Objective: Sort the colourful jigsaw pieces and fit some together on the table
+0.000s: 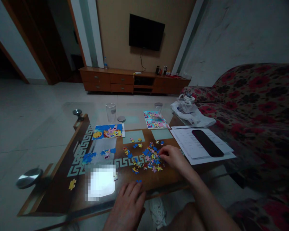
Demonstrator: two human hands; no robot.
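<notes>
Our right grip [171, 156], a bare hand, sits at the right edge of the loose heap of small, multicoloured jigsaw pieces [151, 158], its fingertips drawn together; we cannot tell whether a piece is pinched between them. Our left grip [128, 202], also a bare hand, rests palm down at the near edge of the glass-topped brown desk [156, 183], fingers extended, with no piece visible in it. The heap lies on the desk between the two printed cartoon sheets [108, 131] [157, 120] and our side; a flat blue patch of pieces [88, 158] lies to its left, and a single yellow knobbed piece [72, 184] lies apart near the left end. We judge each piece to be very light, thin and stiff, probably card, with a smooth face liable to slide on glass. We should take a piece by two opposite edges of its body, using thumb and forefinger, and lift without twisting. Narrow tabs are likely the weakest points: load them lightly, since bending could crease or split them.
</notes>
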